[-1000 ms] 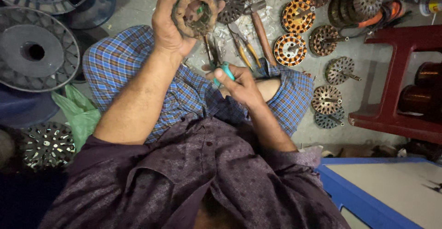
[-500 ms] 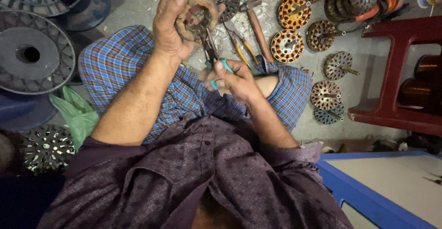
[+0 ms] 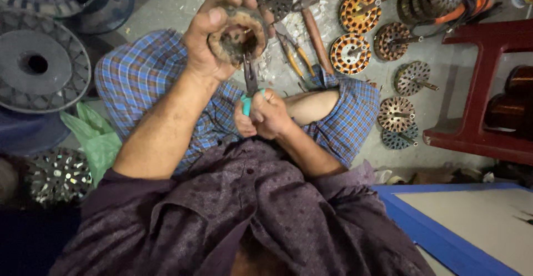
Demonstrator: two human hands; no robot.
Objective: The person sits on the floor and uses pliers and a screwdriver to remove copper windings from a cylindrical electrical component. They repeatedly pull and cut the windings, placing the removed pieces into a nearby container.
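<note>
My left hand (image 3: 208,34) grips a round, rusty motor stator ring (image 3: 239,37) and holds it up over my lap. My right hand (image 3: 265,115) is closed around the teal handles of a pair of pliers (image 3: 249,84). The pliers point up, and their jaws reach into the lower edge of the ring. I sit on the floor in a blue checked cloth and a dark purple shirt. Both forearms are in plain view.
Several wound stators (image 3: 351,53) and rotors (image 3: 396,113) lie on the concrete floor ahead and to the right, with loose pliers and a hammer (image 3: 313,29). A red stool (image 3: 477,93) stands right, black spools (image 3: 39,65) left, a green bag (image 3: 94,137) beside my knee.
My left hand has brought the ring slightly lower and closer. My right hand has pulled in toward my body, still gripping the pliers.
</note>
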